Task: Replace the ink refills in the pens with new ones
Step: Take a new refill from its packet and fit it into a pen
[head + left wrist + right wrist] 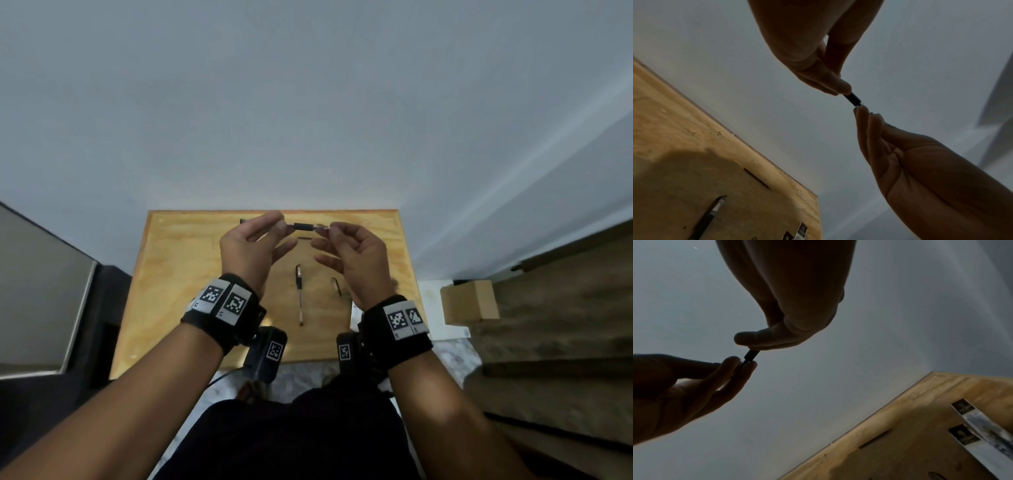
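The slim pen with a black grip section (303, 226) is held level above the light wooden tabletop (191, 274), spanning both hands. The left hand (251, 251) pinches one end; the right hand (356, 257) pinches the other. A second clear-barrelled pen (300, 294) lies on the tabletop between the wrists.

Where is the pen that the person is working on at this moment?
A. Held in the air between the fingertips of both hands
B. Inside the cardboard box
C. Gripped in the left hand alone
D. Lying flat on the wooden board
A: the pen is pinched at one end by the left hand and at the other by the right hand, above the wooden board.
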